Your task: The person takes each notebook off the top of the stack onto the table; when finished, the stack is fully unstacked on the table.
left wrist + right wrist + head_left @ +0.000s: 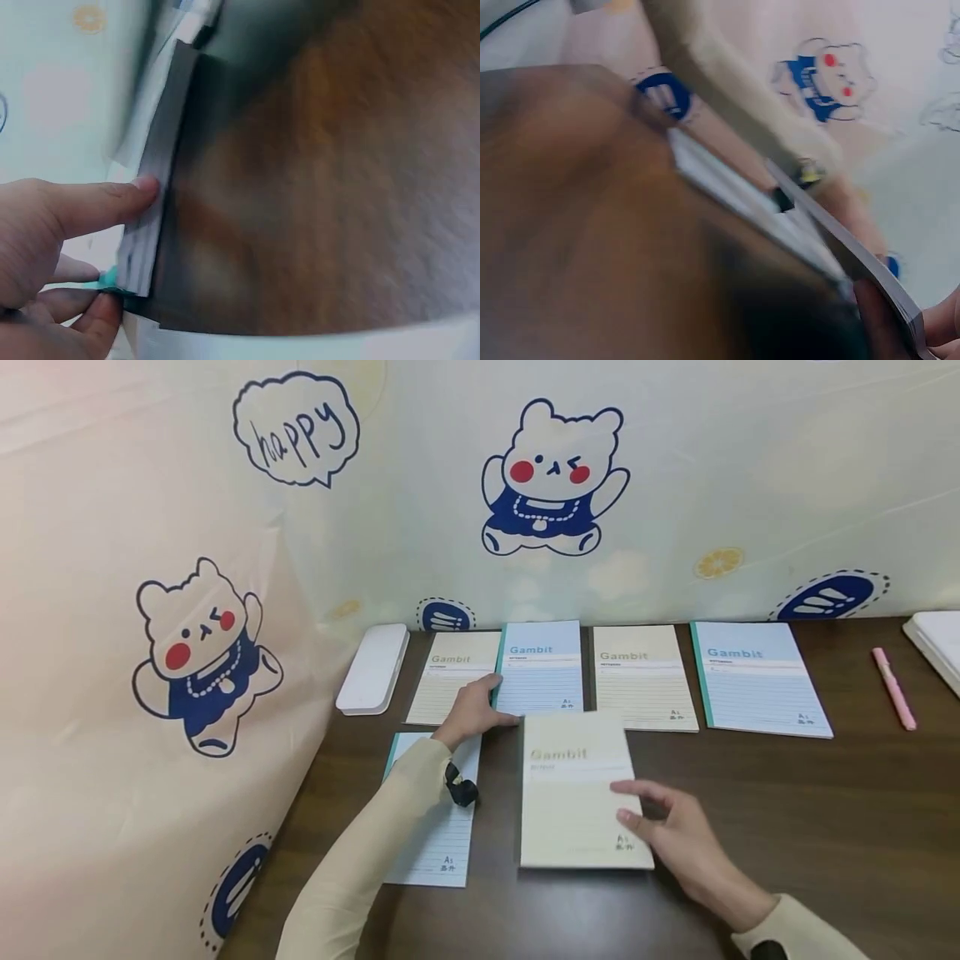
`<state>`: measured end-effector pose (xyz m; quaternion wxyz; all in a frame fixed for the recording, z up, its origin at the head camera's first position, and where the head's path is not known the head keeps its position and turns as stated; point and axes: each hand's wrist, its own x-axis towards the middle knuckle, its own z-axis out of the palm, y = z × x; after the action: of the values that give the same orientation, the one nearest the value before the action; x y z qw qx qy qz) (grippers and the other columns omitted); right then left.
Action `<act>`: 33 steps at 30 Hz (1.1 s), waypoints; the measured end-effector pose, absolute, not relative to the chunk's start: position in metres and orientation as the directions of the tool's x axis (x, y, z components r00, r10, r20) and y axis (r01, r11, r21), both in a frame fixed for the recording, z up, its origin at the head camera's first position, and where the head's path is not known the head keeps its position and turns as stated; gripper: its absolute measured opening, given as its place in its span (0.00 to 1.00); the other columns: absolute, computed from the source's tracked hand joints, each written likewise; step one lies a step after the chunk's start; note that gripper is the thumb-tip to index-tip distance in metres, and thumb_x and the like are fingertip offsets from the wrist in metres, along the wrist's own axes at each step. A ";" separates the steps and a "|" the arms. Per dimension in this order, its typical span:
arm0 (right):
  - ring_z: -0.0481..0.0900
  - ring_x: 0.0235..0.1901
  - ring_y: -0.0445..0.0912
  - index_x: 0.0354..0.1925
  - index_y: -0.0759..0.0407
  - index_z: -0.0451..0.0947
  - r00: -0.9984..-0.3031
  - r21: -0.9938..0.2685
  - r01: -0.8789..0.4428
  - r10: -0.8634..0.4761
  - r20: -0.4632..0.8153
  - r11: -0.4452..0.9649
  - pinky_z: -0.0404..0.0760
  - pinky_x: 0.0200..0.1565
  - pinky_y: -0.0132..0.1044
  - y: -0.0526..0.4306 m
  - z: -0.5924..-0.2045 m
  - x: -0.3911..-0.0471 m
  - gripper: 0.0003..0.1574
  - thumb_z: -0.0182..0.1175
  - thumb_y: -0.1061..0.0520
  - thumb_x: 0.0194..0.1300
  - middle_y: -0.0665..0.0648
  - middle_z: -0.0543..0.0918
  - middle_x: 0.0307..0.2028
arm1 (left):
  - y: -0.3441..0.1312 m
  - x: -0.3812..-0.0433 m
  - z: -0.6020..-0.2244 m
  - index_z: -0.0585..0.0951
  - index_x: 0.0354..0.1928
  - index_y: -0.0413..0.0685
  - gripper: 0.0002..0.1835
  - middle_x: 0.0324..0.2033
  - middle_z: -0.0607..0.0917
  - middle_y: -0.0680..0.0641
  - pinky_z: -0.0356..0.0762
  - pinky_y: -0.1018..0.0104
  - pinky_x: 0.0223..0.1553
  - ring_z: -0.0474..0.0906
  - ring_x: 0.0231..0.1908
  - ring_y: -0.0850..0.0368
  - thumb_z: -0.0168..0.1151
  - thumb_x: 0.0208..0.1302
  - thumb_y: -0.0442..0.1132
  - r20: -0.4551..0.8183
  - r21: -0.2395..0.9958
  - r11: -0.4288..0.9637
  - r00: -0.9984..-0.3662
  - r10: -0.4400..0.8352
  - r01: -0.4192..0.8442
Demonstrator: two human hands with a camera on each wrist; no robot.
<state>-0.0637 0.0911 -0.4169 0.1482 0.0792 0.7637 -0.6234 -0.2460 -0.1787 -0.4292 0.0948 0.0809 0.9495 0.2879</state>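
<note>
In the head view, my left hand (474, 708) holds the near left corner of a blue notebook (542, 681) in the back row. The left wrist view shows that thumb (112, 206) along the notebook's edge (154, 202), with fingertips at its teal spine. My right hand (686, 839) grips a cream "Gambit" notebook (576, 810) by its right edge. The right wrist view has this notebook (855, 251) tilted, pinched between thumb and fingers. It hangs over the table in front of the back row, its top edge close to the blue notebook.
Two cream notebooks (455, 652) (645, 693) and another blue one (761, 685) lie along the back. Under my left forearm lies a further blue notebook (431, 860). A white case (373, 668) stands at far left; a pink pen (894, 689) and white stack (937, 643) at right.
</note>
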 end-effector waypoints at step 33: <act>0.80 0.51 0.63 0.65 0.75 0.62 -0.958 -0.600 -0.162 -0.271 -0.094 0.784 0.79 0.53 0.54 0.052 -0.407 -0.235 0.38 0.58 0.49 0.68 0.75 0.77 0.55 | -0.181 -0.243 -0.434 0.61 0.72 0.40 0.49 0.71 0.64 0.41 0.61 0.54 0.71 0.61 0.71 0.45 0.76 0.50 0.44 -0.137 0.580 0.812 -0.975 0.176 0.065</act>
<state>-0.2348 0.0521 -0.4067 0.0879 -0.1151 0.9403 -0.3081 -0.2435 -0.1806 -0.4343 0.0925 0.0636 0.9473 0.3001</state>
